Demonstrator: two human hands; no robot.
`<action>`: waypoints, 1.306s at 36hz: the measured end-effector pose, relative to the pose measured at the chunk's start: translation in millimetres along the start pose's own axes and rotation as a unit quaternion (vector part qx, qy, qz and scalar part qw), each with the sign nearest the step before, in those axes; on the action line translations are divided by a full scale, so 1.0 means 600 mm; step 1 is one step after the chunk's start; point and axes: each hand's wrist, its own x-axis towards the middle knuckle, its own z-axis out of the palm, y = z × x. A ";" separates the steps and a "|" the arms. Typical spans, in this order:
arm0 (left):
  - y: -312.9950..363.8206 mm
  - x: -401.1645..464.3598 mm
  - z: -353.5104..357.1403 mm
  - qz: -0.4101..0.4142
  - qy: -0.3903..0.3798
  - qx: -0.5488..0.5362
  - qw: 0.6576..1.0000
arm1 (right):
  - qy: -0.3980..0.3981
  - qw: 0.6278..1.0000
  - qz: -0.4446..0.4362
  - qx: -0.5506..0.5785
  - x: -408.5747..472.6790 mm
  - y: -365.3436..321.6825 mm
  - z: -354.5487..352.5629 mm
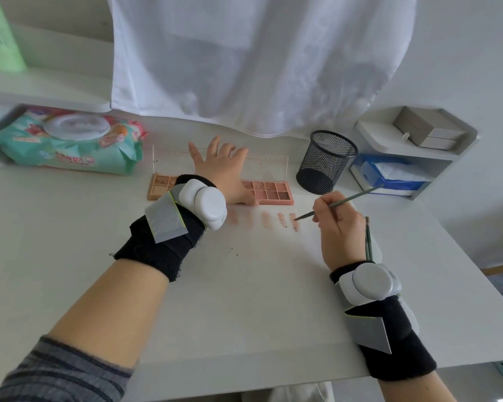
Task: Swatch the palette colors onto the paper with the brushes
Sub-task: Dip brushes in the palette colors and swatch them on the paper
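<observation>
right hand [339,227]: lower right, fingers pinching brush [340,202], tip on paper [244,271] swatches
left hand [221,169]: center, fingers spread, flat on palette [269,192]

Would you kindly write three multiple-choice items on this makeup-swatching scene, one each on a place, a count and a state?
1. Where does the black wire-mesh pen cup stand?
A. right of the pink eyeshadow palette
B. on the wipes pack
C. at the table's near edge

2. How many pink swatch strokes show on the white paper?
A. two
B. five
C. nine

3. What is the right hand doing?
A. lying flat
B. pinching a thin green-handled brush
C. lifting the cup

Answers: 1 A, the cup sits just beyond the palette's right end. 2 B, five strokes lie in a row below the palette. 3 B, the fingers pinch the brush with its tip at the rightmost stroke, while the left hand presses the palette.
</observation>
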 end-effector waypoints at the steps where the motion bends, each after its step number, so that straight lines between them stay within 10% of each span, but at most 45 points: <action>1: -0.002 0.000 -0.001 -0.002 -0.005 0.000 1.000 | 0.015 1.000 0.003 0.006 0.002 0.003 0.000; 47: -0.022 0.002 -0.011 0.022 -0.016 -0.031 0.999 | -0.058 0.995 0.016 0.076 0.080 -0.041 0.122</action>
